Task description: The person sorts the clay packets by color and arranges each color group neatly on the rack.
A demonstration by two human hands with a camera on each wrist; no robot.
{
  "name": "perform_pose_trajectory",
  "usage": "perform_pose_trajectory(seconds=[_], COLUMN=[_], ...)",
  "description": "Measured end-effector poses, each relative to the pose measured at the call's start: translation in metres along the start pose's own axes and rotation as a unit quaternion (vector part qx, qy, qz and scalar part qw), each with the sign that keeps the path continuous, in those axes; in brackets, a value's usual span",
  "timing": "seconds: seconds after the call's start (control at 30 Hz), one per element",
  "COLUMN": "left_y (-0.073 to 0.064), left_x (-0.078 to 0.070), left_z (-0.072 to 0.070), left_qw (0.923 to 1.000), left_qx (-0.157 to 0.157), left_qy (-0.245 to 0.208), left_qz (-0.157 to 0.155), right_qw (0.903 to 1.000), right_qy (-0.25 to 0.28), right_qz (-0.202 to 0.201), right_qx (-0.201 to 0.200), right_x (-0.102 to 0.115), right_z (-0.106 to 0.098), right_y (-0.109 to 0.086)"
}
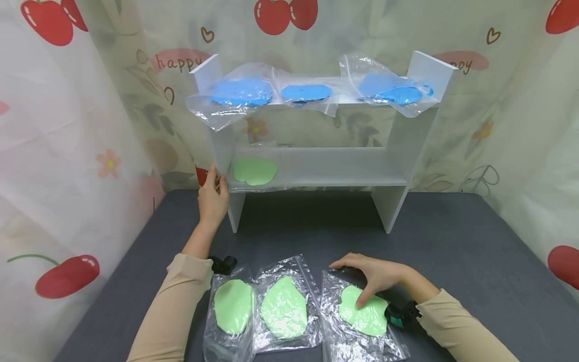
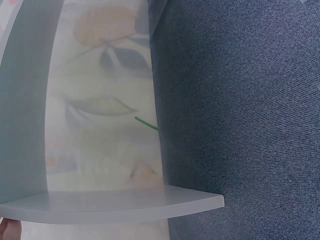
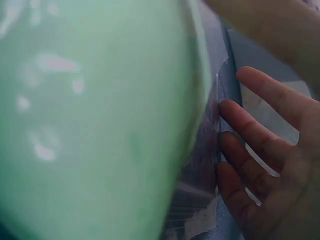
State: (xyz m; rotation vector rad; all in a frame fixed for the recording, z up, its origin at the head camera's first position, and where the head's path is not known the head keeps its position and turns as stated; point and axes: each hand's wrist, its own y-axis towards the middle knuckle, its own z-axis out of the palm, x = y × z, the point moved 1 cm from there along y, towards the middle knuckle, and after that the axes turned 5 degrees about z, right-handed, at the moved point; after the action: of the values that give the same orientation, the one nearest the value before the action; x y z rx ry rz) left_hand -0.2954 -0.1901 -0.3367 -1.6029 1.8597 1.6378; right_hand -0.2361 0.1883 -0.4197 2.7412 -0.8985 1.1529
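Note:
Beside the left panel of a white two-tier shelf (image 1: pixel 316 163), my left hand (image 1: pixel 212 198) touches the panel's outer side and front edge with its fingertips. In the left wrist view only a bit of that hand shows, by the panel's edge. My right hand (image 1: pixel 377 274) spans the rightmost clear zip bag (image 1: pixel 348 347) on the table. Its thumb lies over the flat light-green piece (image 3: pixel 100 120) inside, and its other fingers (image 3: pixel 255 130) reach, spread and slightly bent, to the bag's far edge. Two similar bags with green pieces (image 1: pixel 232 306) (image 1: pixel 284 307) lie to the left.
A bagged green piece (image 1: pixel 255 171) sits at the left of the lower shelf. Three bagged blue pieces (image 1: pixel 242 92) (image 1: pixel 306 92) (image 1: pixel 393 90) lie along the top, some bags overhanging its front edge. Printed curtains (image 1: pixel 68 166) enclose the dark table (image 1: pixel 452 241).

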Motion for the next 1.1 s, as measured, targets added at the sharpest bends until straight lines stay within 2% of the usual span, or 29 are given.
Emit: perform_pose_trajectory(seconds=[0.33, 0.6, 0.77, 0.9, 1.1], left_y=[0.0002, -0.0002, -0.0004, -0.0004, -0.0005], left_x=[0.001, 0.0006, 0.0007, 0.0003, -0.0004], left_z=[0.0, 0.0002, 0.0004, 0.0003, -0.0003], left_qw=[1.0, 1.0, 1.0, 0.9999, 0.9998], left_qx=[0.0, -0.004, -0.006, -0.005, -0.01], left_qy=[-0.005, -0.003, -0.004, -0.006, -0.007], left_qz=[0.001, 0.001, 0.004, 0.006, 0.015], right_qw=[0.9999, 0.9979, 0.9963, 0.9967, 0.9986], right_qy=[-0.005, 0.021, 0.038, 0.041, 0.035], right_qz=[0.012, 0.059, 0.075, 0.068, 0.033], right_qx=[-0.008, -0.014, -0.014, -0.014, -0.024], right_x=[-0.0018, -0.0006, 0.0004, 0.0004, 0.0], right_z=[0.0026, 0.002, 0.0022, 0.0022, 0.0002], right_y=[0.0018, 0.0024, 0.0027, 0.0038, 0.004])
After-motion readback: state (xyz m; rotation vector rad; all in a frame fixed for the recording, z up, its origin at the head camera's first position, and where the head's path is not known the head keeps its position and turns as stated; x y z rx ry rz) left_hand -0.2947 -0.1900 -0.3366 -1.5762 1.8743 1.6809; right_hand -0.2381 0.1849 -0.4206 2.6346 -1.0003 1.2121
